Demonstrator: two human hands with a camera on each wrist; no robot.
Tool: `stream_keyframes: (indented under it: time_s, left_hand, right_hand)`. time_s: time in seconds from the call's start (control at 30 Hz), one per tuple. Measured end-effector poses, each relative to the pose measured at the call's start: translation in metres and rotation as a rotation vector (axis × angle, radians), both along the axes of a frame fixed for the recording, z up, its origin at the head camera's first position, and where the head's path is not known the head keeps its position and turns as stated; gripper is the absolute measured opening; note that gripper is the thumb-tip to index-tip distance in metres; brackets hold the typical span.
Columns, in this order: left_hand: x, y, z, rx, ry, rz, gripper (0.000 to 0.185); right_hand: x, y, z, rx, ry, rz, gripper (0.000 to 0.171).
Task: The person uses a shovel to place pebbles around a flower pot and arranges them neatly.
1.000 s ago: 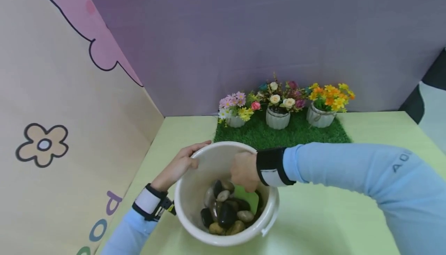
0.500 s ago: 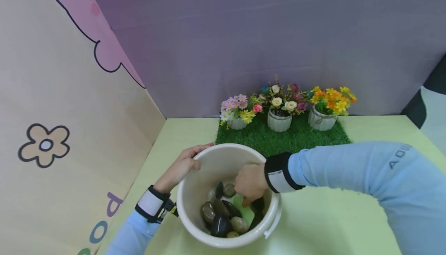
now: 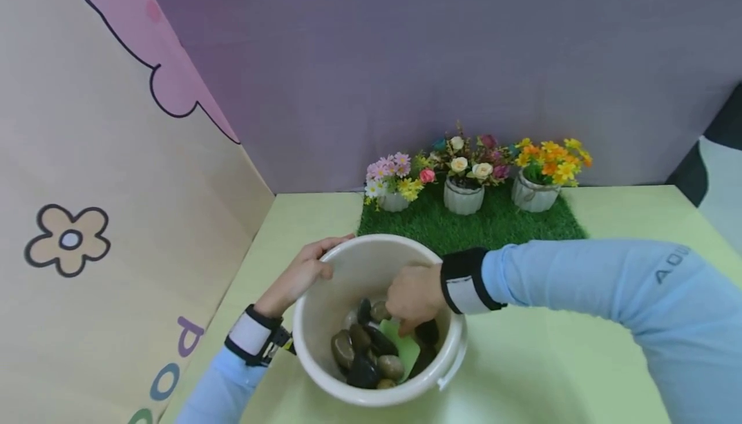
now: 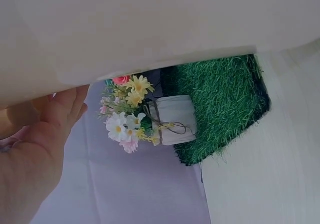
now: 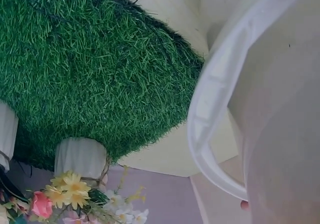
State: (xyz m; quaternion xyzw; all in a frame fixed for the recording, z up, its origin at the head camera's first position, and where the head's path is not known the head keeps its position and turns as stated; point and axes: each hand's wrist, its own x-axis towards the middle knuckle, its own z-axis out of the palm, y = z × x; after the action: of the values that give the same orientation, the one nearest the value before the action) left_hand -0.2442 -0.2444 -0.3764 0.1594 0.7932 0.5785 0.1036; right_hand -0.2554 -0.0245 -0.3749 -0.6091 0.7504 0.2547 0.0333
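A cream bucket (image 3: 324, 327) stands on the table, tilted with its mouth towards me. Several smooth stones (image 3: 364, 372), dark, brown and grey, lie in it. My left hand (image 3: 297, 280) grips the bucket's far left rim, thumb inside and fingers outside. In the left wrist view that hand (image 4: 42, 139) lies along the bucket's outer wall (image 4: 150, 23). My right hand (image 3: 414, 292) reaches inside over the right rim, fingers curled round a light green shovel (image 3: 408, 353). The hand hides its handle; the blade rests among the stones. The right wrist view shows the bucket rim (image 5: 215, 98) but not the right hand.
Behind the bucket an artificial grass mat (image 3: 493, 231) bears three flower pots: pink-and-white (image 3: 394, 182), rose (image 3: 464, 195) and orange-yellow (image 3: 536, 192). A purple wall (image 3: 406, 57) closes the back, a cream wall (image 3: 133, 173) the left. The bucket's handle (image 3: 455, 366) hangs at its right.
My right hand has shifted slightly right and towards me inside the bucket with the shovel. The stones have moved about, while my left hand keeps its grip on the rim.
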Motion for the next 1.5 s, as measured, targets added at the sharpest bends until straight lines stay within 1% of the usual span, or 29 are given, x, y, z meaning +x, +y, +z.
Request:
stream_keyframes:
  time_s: [0.17,0.23,0.3,0.4,0.43,0.5,0.53,0.63,0.73,0.83,0.9,0.97,1.07,1.13,1.2,1.3,1.37,1.43,1.5]
  left_hand:
    - [-0.005,-0.002,0.003,0.014,0.008,-0.002,0.069]
    - [-0.006,-0.002,0.003,0.015,0.015,-0.008,0.068]
    - [-0.007,-0.003,0.004,0.013,0.023,-0.007,0.068]
    - [-0.009,-0.004,0.004,0.004,0.043,-0.010,0.068]
    - [-0.009,-0.004,0.004,0.005,0.045,-0.007,0.068]
    - [-0.009,-0.004,0.003,0.010,0.052,-0.009,0.067]
    - [-0.009,-0.003,0.003,0.013,0.055,-0.012,0.067]
    - [-0.009,-0.002,0.001,0.030,0.055,-0.021,0.067]
    - [-0.006,0.002,-0.002,0.041,0.043,-0.028,0.067]
    - [-0.002,0.006,-0.006,0.029,0.028,-0.036,0.066]
    - [0.001,0.008,-0.008,0.015,0.028,-0.040,0.066]
    - [0.001,0.009,-0.009,0.001,0.044,-0.039,0.065]
    - [0.002,0.010,-0.009,-0.005,0.047,-0.026,0.064]
    - [0.003,0.009,-0.009,-0.010,0.043,-0.011,0.064]
    - [0.004,0.007,-0.008,-0.012,0.032,0.009,0.064]
    - [0.004,0.000,-0.005,-0.032,0.043,0.032,0.065]
    - [0.004,0.000,-0.005,-0.038,0.044,0.028,0.065]
    - [0.003,-0.001,-0.006,-0.044,0.051,0.016,0.066]
    - [0.002,-0.001,-0.006,-0.036,0.049,0.005,0.066]
  right_hand:
    - [-0.007,-0.002,0.005,-0.009,0.004,0.029,0.038]
    - [-0.007,-0.003,0.005,0.013,0.014,0.028,0.038]
    - [-0.006,-0.005,0.005,0.067,0.036,0.011,0.039]
    - [-0.001,-0.011,0.004,0.178,0.080,-0.059,0.038]
    - [0.002,-0.013,0.003,0.207,0.093,-0.100,0.038]
    - [0.006,-0.016,0.002,0.244,0.114,-0.173,0.038]
    - [0.008,-0.016,0.000,0.240,0.115,-0.210,0.038]
    - [0.010,-0.013,-0.006,0.186,0.123,-0.265,0.042]
    - [0.011,-0.007,-0.012,0.142,0.138,-0.232,0.046]
    - [0.013,-0.003,-0.018,0.139,0.120,-0.193,0.049]
    - [0.013,-0.001,-0.022,0.124,0.104,-0.173,0.050]
    - [0.013,0.000,-0.026,0.095,0.097,-0.143,0.050]
    - [0.013,0.002,-0.027,0.036,0.128,-0.072,0.047]
    - [0.012,0.001,-0.025,-0.005,0.116,-0.040,0.047]
    - [0.011,-0.001,-0.019,-0.061,0.080,-0.036,0.046]
    - [0.006,-0.006,-0.009,-0.150,-0.036,-0.088,0.048]
    - [0.006,-0.004,-0.003,-0.206,-0.097,-0.126,0.050]
    - [0.006,-0.002,0.003,-0.229,-0.160,-0.171,0.051]
    - [0.007,0.000,0.009,-0.243,-0.187,-0.200,0.051]
